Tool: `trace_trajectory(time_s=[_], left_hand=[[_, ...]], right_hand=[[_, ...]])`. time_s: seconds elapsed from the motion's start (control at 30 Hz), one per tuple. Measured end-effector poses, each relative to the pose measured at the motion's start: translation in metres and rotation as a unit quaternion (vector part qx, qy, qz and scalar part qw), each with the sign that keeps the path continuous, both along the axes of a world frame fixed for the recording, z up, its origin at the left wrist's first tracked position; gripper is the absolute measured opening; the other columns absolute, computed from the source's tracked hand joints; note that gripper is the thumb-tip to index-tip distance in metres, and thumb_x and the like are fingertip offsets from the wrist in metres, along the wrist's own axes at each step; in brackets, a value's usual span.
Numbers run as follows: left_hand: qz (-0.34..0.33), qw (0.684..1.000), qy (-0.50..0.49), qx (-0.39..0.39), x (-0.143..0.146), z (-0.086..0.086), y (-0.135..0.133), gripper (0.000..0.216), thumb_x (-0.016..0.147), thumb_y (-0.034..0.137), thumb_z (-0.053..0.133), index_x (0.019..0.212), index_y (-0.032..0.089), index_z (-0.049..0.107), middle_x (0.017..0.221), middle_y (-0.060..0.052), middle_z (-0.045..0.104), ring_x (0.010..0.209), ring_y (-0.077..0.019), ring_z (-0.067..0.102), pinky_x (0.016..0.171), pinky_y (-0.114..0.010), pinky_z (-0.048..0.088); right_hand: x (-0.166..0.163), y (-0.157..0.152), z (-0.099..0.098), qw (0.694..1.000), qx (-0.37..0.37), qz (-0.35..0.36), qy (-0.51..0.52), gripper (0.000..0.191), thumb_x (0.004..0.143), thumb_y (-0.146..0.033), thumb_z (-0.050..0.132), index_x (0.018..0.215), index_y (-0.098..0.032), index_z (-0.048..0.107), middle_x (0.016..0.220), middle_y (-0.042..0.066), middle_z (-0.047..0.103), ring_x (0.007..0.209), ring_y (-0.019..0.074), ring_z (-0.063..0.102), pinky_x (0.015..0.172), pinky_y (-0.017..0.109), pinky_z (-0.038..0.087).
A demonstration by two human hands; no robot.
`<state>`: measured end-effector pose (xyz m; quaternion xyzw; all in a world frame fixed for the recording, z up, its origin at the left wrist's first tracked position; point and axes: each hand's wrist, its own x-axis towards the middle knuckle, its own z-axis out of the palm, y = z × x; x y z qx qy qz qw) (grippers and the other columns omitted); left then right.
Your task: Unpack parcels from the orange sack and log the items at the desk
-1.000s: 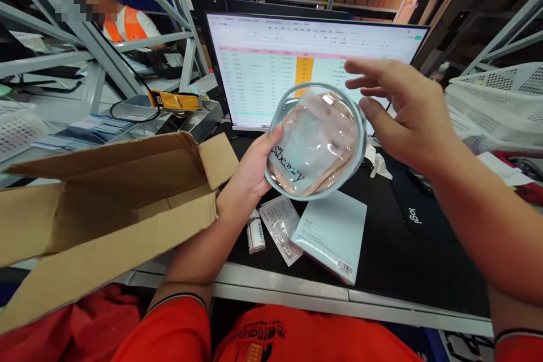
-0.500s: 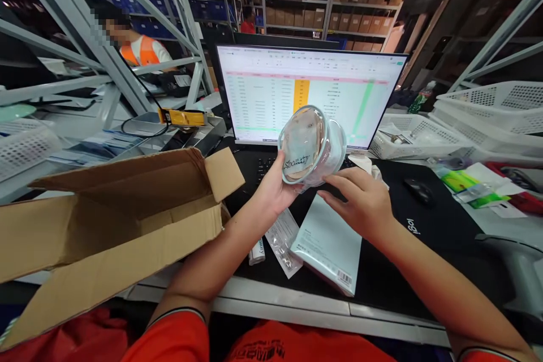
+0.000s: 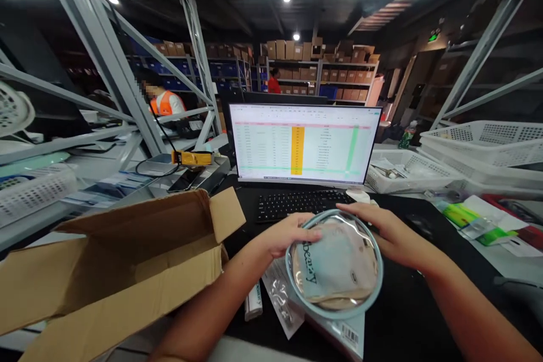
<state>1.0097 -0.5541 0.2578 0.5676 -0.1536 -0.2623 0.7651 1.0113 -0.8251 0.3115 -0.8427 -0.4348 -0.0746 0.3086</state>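
Note:
A round clear pouch (image 3: pixel 335 266) with a pale blue rim and a printed insert sits low over the black desk mat (image 3: pixel 424 317). My left hand (image 3: pixel 286 237) grips its left edge, thumb over the rim. My right hand (image 3: pixel 388 235) curls round its upper right edge. Under the pouch lie a pale flat packet with a barcode (image 3: pixel 350 336), a clear sachet (image 3: pixel 280 297) and a small white tube (image 3: pixel 253 301). An open cardboard box (image 3: pixel 114 271) lies on its side just left of my left arm.
A monitor (image 3: pixel 303 144) showing a spreadsheet and a black keyboard (image 3: pixel 297 203) stand behind the pouch. White perforated baskets (image 3: pixel 479 153) stack at the right, green packets (image 3: pixel 470 218) beside them. A yellow device (image 3: pixel 190 157) rests at the left. A person in an orange vest (image 3: pixel 163 102) works behind grey racking.
The pouch has come down from in front of the screen to just above the desk, now lying flat. My right hand went from open in the air to holding its rim. The view tilted up.

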Motion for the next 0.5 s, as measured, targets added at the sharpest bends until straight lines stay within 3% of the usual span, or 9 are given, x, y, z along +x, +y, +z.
trace_trajectory(time_s=[0.13, 0.23, 0.37, 0.5], left_hand=[[-0.021, 0.999, -0.001, 0.025, -0.002, -0.003, -0.007, 0.051, 0.053, 0.045, 0.095, 0.082, 0.013, 0.069, 0.071, 0.001, 0.062, 0.057, -0.0086, 0.054, 0.056, -0.02, 0.044], [-0.047, 0.997, -0.017, 0.06, -0.001, -0.005, -0.007, 0.05, 0.053, 0.046, 0.094, 0.082, 0.013, 0.07, 0.07, 0.001, 0.062, 0.056, -0.0087, 0.054, 0.055, -0.02, 0.044], [-0.036, 0.997, -0.014, 0.07, 0.0, -0.007, -0.007, 0.046, 0.054, 0.046, 0.093, 0.077, 0.014, 0.069, 0.068, 0.002, 0.062, 0.054, -0.0084, 0.053, 0.054, -0.02, 0.042], [-0.011, 0.998, 0.013, 0.059, 0.002, -0.013, -0.012, 0.046, 0.052, 0.044, 0.095, 0.076, 0.013, 0.069, 0.065, 0.001, 0.063, 0.053, -0.0089, 0.053, 0.053, -0.021, 0.042]], right_hand=[[0.003, 0.001, -0.01, 0.995, -0.02, -0.023, 0.091, 0.027, 0.099, -0.038, 0.053, 0.114, -0.021, 0.067, 0.112, 0.009, 0.069, 0.099, 0.0201, 0.065, 0.086, 0.033, 0.054], [0.005, 0.004, -0.015, 0.988, -0.035, -0.046, 0.145, 0.022, 0.098, -0.037, 0.053, 0.092, -0.019, 0.064, 0.088, 0.003, 0.066, 0.078, 0.0155, 0.058, 0.067, 0.027, 0.047], [-0.001, 0.01, -0.02, 0.991, -0.061, -0.029, 0.115, 0.02, 0.1, -0.03, 0.045, 0.088, -0.02, 0.058, 0.093, 0.003, 0.061, 0.082, 0.015, 0.055, 0.072, 0.026, 0.045], [-0.003, 0.014, -0.03, 0.988, -0.106, -0.089, 0.074, 0.01, 0.091, -0.016, 0.05, 0.091, -0.02, 0.059, 0.097, 0.004, 0.061, 0.086, 0.0168, 0.058, 0.075, 0.029, 0.045]])
